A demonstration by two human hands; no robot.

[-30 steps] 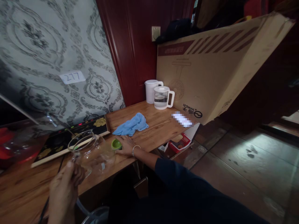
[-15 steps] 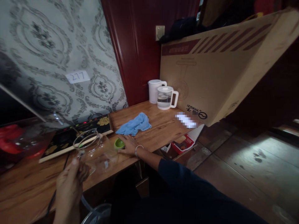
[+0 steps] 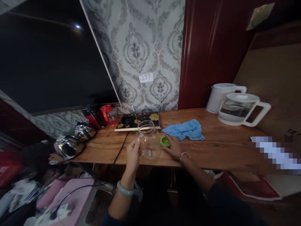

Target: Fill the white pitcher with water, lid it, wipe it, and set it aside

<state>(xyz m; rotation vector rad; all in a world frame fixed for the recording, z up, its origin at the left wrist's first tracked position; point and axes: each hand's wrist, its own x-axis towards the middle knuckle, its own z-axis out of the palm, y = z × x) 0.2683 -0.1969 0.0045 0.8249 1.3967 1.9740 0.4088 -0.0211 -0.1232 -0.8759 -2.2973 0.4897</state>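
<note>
My left hand (image 3: 134,153) is closed round the handle of a clear glass pot (image 3: 151,142), which has a wide, uncovered mouth. The pot is at the front of the wooden table; whether its base touches the wood I cannot tell. Just right of it is a small green cup (image 3: 165,142), its hollow side facing up. My right hand (image 3: 174,147) has its fingers round the right side of this cup, palm low over the table. Behind the right hand lies a crumpled blue cloth (image 3: 185,129).
A black induction cooker (image 3: 138,121) with gold flowers stands behind the pot. Two metal kettles (image 3: 68,147) and a red-lidded jug (image 3: 108,114) are at the left. A white kettle (image 3: 217,97) and a glass kettle (image 3: 237,110) with water stand at the back right.
My view has swung left, bringing the screen and metal kettles into sight. Both hands keep their holds on the glass pot and the green cup.
</note>
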